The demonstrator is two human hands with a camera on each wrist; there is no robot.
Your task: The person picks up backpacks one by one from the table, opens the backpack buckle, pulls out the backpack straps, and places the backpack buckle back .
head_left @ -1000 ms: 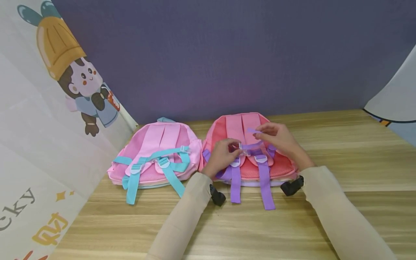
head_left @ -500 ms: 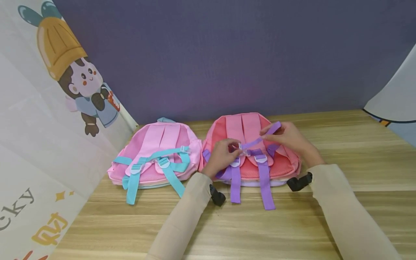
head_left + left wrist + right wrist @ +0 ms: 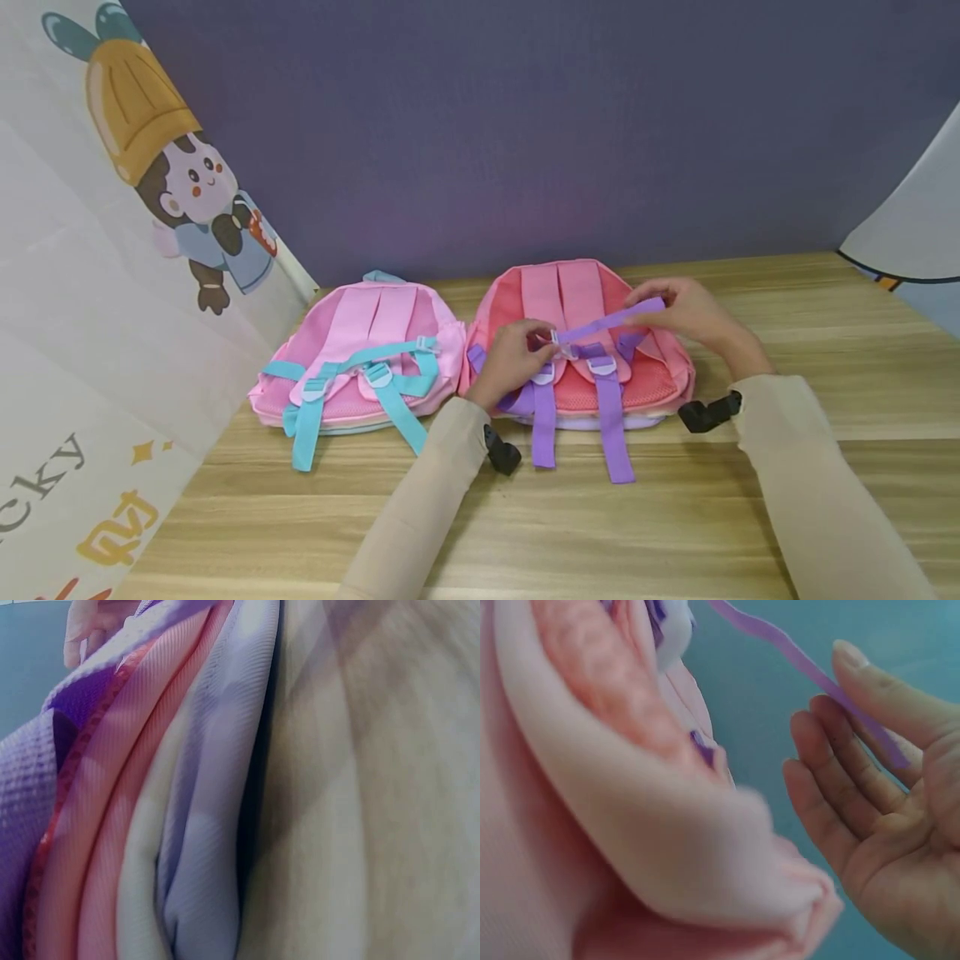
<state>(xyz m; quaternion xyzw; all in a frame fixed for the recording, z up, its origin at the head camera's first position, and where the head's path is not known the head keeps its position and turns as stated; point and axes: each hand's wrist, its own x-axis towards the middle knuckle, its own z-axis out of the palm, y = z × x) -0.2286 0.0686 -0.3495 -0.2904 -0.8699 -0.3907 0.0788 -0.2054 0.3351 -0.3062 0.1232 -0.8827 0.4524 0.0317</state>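
Note:
A coral-pink backpack (image 3: pixel 501 310) with purple straps lies back side up on the table. My left hand (image 3: pixel 514 357) pinches the pale plastic buckle (image 3: pixel 558 343) of its purple chest strap. The strap's loose webbing (image 3: pixel 611 321) stretches from that buckle up to the right, its end between the thumb and fingers of my right hand (image 3: pixel 688 317). In the right wrist view the thumb lies over the purple webbing (image 3: pixel 802 664), above curved fingers. The left wrist view mostly has the backpack's side (image 3: pixel 202 847); a hand's fingers show only at its upper left corner.
Touching it on the left lies a light-pink backpack (image 3: pixel 352 304) with turquoise straps. Two purple shoulder-strap tails (image 3: pixel 615 433) hang over the coral backpack's lower edge onto the wooden table (image 3: pixel 570 533). A dark blue panel (image 3: pixel 525 125) stands behind.
My right hand has moved right, drawing the purple webbing out longer and straighter from the buckle. My left hand has stayed in place at the buckle.

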